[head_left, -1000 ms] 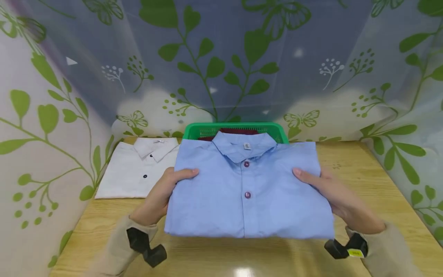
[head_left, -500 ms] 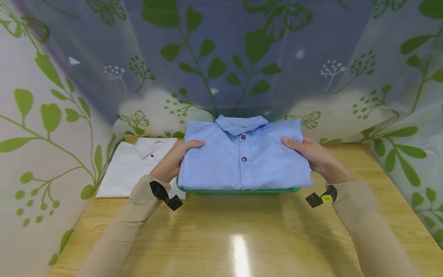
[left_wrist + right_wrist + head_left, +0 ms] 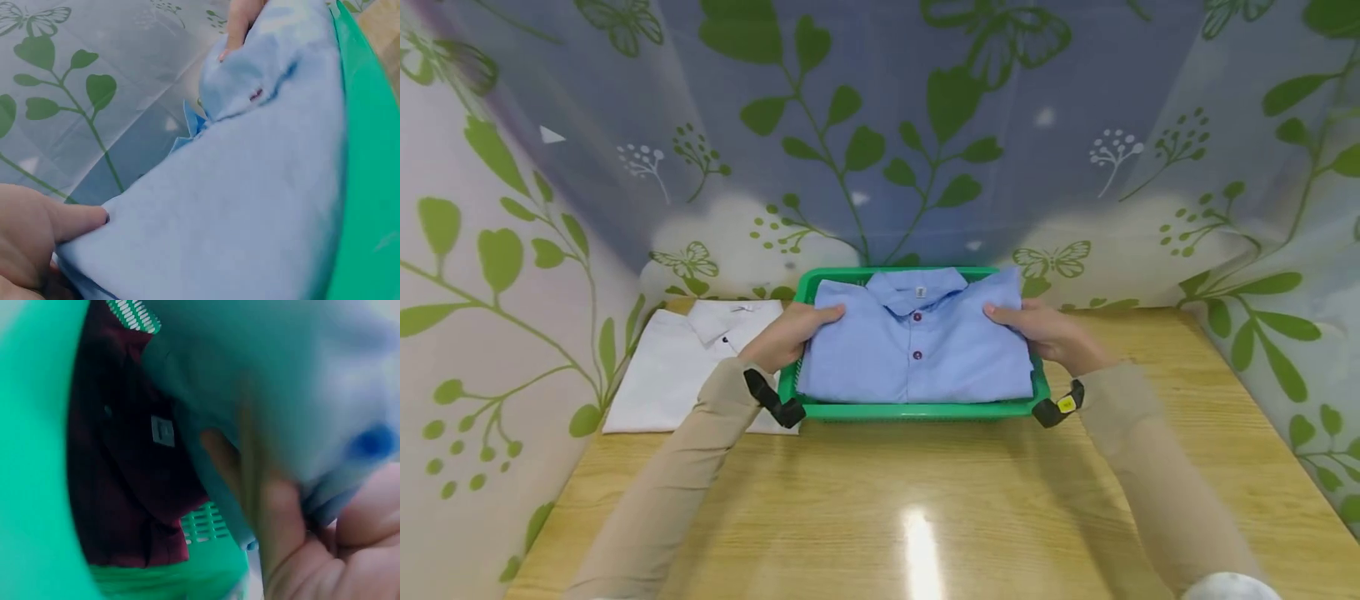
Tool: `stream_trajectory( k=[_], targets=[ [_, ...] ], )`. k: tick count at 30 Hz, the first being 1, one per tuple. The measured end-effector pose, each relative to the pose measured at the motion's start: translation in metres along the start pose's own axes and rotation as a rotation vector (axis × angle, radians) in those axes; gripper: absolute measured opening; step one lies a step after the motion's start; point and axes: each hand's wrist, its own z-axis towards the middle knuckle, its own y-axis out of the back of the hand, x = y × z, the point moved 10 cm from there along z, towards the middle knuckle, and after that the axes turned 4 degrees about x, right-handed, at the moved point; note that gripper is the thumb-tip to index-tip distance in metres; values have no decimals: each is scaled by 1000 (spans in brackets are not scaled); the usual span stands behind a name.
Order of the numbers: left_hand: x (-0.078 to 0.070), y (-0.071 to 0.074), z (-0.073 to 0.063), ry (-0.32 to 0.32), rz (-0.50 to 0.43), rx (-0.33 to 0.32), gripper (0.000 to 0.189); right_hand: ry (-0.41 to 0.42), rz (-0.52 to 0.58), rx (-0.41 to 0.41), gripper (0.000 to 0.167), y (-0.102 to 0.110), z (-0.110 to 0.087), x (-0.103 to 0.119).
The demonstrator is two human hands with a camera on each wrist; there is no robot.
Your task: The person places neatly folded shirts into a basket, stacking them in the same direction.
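A folded light blue shirt (image 3: 872,350) with dark red buttons lies level over the green basket (image 3: 917,411), its front edge within the rim. My left hand (image 3: 790,333) grips its left side, thumb on top. Its right side is held by my right hand (image 3: 1051,332), thumb above and fingers below, as the right wrist view shows. Beneath the blue shirt, a dark maroon garment (image 3: 131,462) with a white label sits in the basket; the head view hides it. In the left wrist view the thumb (image 3: 78,222) presses on the blue cloth.
A folded white shirt (image 3: 662,375) lies on the wooden table (image 3: 850,500) to the left of the basket, partly behind my left forearm. A leaf-patterned curtain (image 3: 880,167) hangs behind the basket and along both sides.
Both hands have carried the blue shirt forward, away from me, and then lowered it into the basket's opening. The basket's front and side rims now show around it. The white shirt stays put.
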Motion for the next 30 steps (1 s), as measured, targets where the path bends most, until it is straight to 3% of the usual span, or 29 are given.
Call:
stream_trajectory(
  k=[15, 20, 22, 27, 30],
  targets=[
    [11, -10, -4, 105, 40, 18, 50, -47, -42, 70, 59, -17, 5, -10],
    [10, -14, -8, 86, 57, 44, 48, -45, -31, 50, 61, -18, 5, -10],
    [7, -12, -10, 73, 112, 13, 50, -36, -17, 52, 62, -19, 4, -10],
    [-7, -3, -16, -3, 402, -135, 58, 9, 43, 53, 67, -20, 0, -6],
    [-17, -7, -21, -70, 505, -159, 59, 42, 42, 46, 69, -19, -3, -1]
  ],
)
